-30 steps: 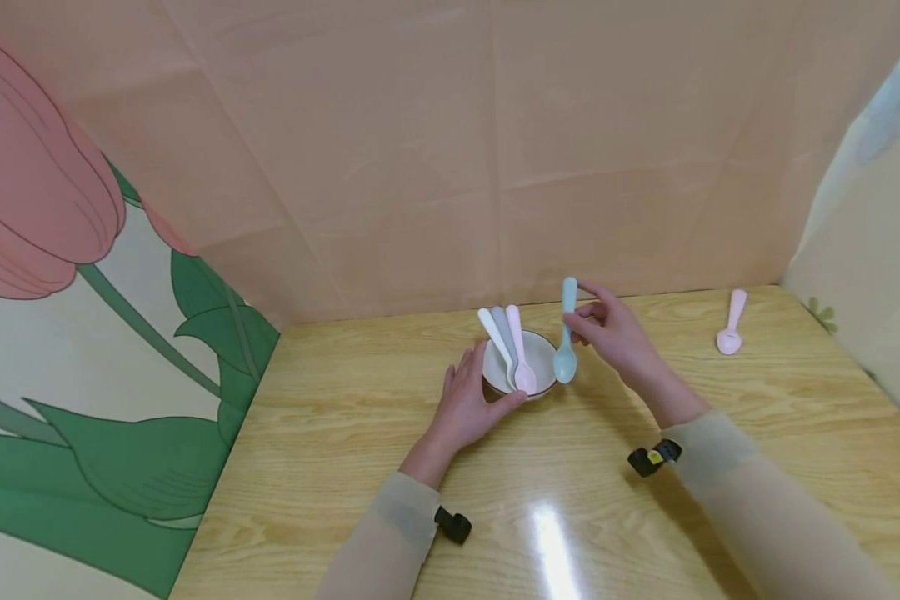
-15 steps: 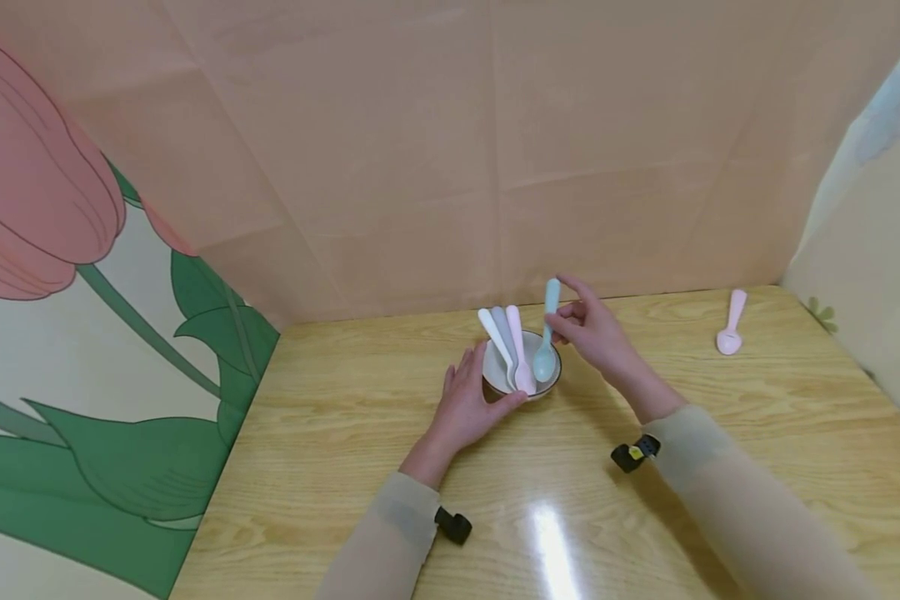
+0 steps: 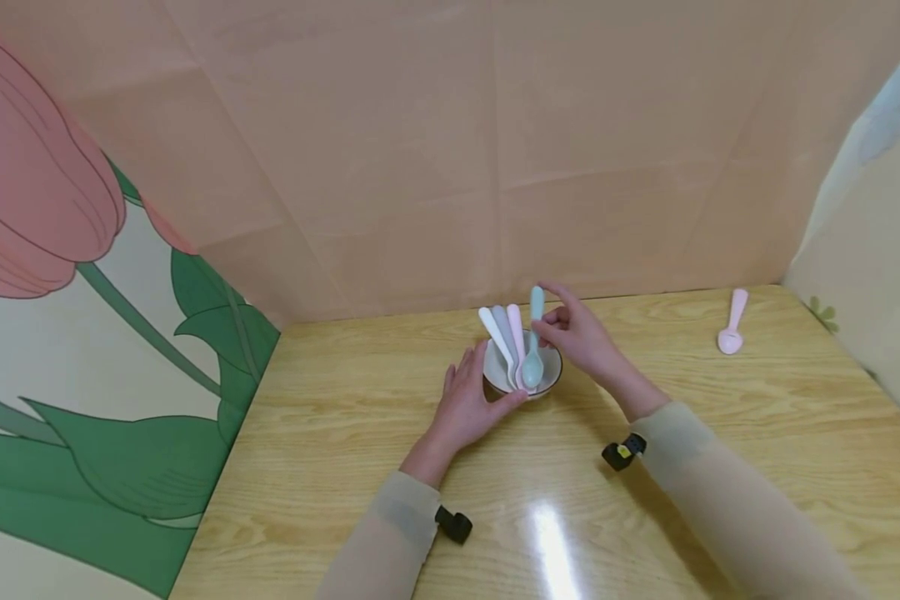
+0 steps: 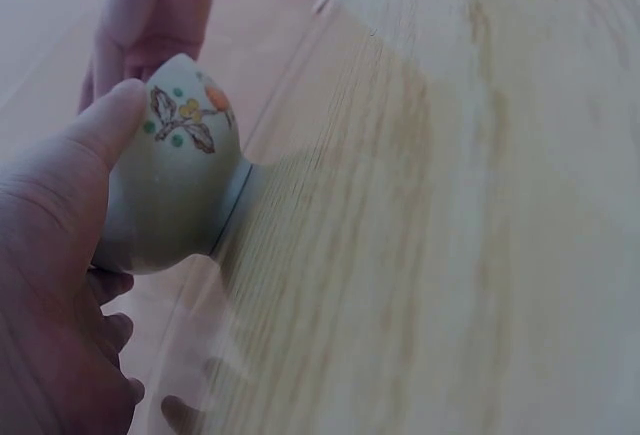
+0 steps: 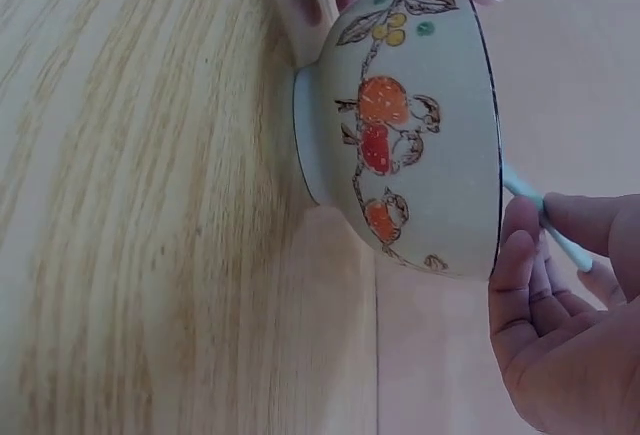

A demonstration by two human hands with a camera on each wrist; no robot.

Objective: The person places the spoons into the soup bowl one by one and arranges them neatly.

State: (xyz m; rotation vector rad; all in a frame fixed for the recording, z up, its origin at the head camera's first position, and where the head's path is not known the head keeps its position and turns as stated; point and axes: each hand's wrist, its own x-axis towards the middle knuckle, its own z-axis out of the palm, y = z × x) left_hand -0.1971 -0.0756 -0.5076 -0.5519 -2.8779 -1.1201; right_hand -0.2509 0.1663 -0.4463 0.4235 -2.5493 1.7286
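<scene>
A white bowl [image 3: 552,367] with a dark rim stands on the table. My left hand [image 3: 465,408] holds its left side, thumb at the near rim and fingers round the far side. Leaning in the bowl are a white spoon [image 3: 495,329], a grey spoon [image 3: 502,321] and a pink spoon [image 3: 514,321], handles up. Between thumb and fingers, my right hand [image 3: 583,340] pinches a light blue spoon [image 3: 532,369] by its handle, its scoop low over the bowl's inside. In the right wrist view, painted birds and berries decorate the bowl's outer wall [image 5: 450,195].
Another pink spoon [image 3: 731,329] lies on the wooden table [image 3: 645,533] at the far right. A plain pinkish backdrop [image 3: 420,167] rises behind the table's back edge. Flower-printed panels [image 3: 157,450] flank it left and right.
My right hand has moved left with the light blue spoon, from beside the bowl's right rim to over its inside, close to the pink spoon. The left hand has stayed on the bowl.
</scene>
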